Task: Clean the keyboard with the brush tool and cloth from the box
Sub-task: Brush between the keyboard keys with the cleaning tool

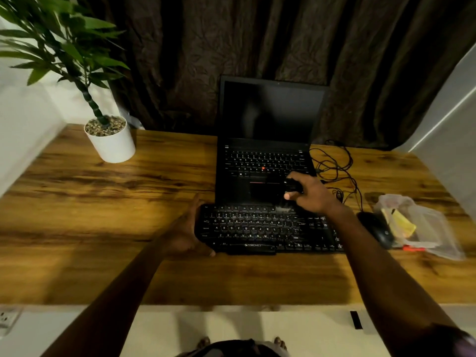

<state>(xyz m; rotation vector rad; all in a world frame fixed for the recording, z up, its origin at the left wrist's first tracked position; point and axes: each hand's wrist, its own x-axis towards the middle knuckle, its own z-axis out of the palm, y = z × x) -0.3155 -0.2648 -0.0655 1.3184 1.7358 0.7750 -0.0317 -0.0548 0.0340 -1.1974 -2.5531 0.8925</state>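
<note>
Hands work at either end of a black keyboard (257, 228), which lies on the near middle of a wooden desk (103, 202), its far edge just in front of an open black laptop (265, 150) with a dark screen. The left hand (185, 228) lies against the keyboard's left end, fingers fairly straight along that edge and thumb reaching round the near-left corner, bracing it rather than clasping it. The right hand (309, 194) hovers over the far right part of the keyboard and the front of the laptop, with its fingers curled round a small dark brush tool (292, 188). A pale, blurred patch below the tool looks like its bristles, meeting the keyboard's top row of keys. Just right of the keyboard sits a black mouse (377, 229), and beside it, further right, a clear plastic box (435, 228) with a yellow item (401, 222) inside. That item is too blurred to say whether it is the cloth. Dark cables (334, 163) are tangled on the desk to the right of the laptop. A potted plant (110, 140) in a white pot stands at the far left corner of the desk, and a dark brown curtain (231, 47) hangs behind everything.
</note>
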